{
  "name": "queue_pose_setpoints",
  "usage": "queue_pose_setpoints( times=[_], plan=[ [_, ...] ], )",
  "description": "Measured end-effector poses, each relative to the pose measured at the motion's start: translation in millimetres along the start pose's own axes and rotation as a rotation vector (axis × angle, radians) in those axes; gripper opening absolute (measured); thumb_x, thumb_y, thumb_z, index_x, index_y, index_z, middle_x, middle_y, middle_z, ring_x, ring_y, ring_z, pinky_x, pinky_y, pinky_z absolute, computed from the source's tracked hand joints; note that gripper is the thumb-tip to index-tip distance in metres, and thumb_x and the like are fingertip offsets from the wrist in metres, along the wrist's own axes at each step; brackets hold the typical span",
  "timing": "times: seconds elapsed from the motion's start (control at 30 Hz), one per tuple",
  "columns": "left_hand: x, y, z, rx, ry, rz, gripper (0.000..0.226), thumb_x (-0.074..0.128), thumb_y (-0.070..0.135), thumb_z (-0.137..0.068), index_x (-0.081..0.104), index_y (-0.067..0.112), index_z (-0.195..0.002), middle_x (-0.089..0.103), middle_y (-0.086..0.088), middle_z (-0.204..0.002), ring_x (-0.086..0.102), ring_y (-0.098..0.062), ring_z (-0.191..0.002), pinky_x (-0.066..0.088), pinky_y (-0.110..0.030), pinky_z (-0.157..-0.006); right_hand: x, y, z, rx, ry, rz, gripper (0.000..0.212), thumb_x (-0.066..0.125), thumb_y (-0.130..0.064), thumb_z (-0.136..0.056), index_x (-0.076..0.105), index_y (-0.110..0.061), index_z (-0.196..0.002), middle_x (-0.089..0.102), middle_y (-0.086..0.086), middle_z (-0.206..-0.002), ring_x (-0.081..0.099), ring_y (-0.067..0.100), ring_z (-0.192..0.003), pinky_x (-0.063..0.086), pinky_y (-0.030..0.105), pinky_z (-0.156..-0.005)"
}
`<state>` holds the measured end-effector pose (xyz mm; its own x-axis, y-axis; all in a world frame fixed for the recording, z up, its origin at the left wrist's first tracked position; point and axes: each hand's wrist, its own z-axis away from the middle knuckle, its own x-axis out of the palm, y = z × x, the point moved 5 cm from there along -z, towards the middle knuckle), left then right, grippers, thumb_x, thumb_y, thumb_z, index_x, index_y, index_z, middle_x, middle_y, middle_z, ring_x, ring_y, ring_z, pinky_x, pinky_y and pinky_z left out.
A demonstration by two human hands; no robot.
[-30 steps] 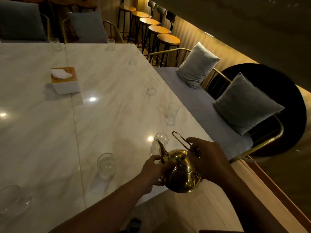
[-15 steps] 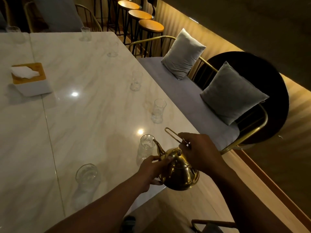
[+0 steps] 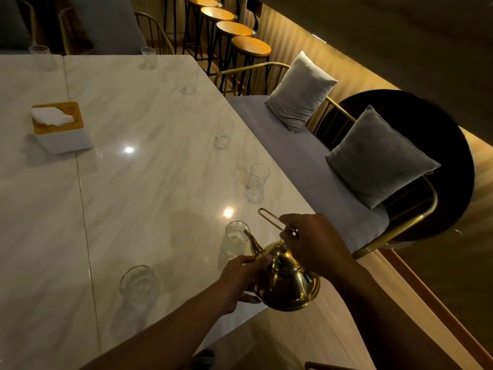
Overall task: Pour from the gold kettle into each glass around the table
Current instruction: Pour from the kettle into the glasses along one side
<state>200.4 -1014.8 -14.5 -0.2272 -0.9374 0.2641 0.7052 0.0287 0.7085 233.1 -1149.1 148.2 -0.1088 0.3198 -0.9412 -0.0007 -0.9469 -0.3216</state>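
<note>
Head view, polished gold kettle (image 3: 286, 284), curved spout over faceted glass (image 3: 236, 236)

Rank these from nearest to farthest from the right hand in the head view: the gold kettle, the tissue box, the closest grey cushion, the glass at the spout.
1. gold kettle: held by the right hand at its handle.
2. glass at the spout: just left of the hand.
3. closest grey cushion: up and right, on the bench.
4. tissue box: far left across the table.

Open marble table (image 3: 138, 198) left; glasses (image 3: 256, 182) line its right edge.
</note>
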Motion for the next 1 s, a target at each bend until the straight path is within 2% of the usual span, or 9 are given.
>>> queue_pose_setpoints(
  times=[0.33,0.57,1.0],
  plan=[
    [2.9,-0.8,0.2,-0.011,-0.011,0.008,0.058,0.081,0.051,-0.068,0.062,0.019,-0.113,0.071,-0.011,-0.107,0.07,-0.033,-0.093,0.06,-0.054,-0.077,2.7,5.1,-3.2,-0.016,-0.018,0.004,0.043,0.066,-0.023,-0.095,0.06,-0.02,-0.138,0.073,0.0,-0.121,0.07,0.018,-0.107,0.054,0.029,-0.092],
    [2.0,-3.8,-4.6,-0.015,-0.009,0.001,0.068,0.084,0.056,-0.061,0.062,0.019,-0.115,0.072,-0.011,-0.107,0.072,-0.033,-0.091,0.06,-0.053,-0.075,3.9,7.7,-2.3,-0.018,-0.015,-0.001,0.042,0.066,-0.021,-0.096,0.061,-0.02,-0.138,0.073,0.0,-0.121,0.07,0.017,-0.106,0.05,0.024,-0.087],
    [1.2,-1.9,-5.6,-0.012,-0.019,-0.008,0.067,0.083,0.054,-0.063,0.06,0.019,-0.116,0.071,-0.011,-0.107,0.072,-0.033,-0.091,0.06,-0.053,-0.076,3.2,6.2,-4.0,-0.013,-0.01,-0.005,0.042,0.067,-0.021,-0.095,0.061,-0.02,-0.137,0.073,0.0,-0.122,0.071,0.018,-0.106,0.055,0.029,-0.09]
  ],
)
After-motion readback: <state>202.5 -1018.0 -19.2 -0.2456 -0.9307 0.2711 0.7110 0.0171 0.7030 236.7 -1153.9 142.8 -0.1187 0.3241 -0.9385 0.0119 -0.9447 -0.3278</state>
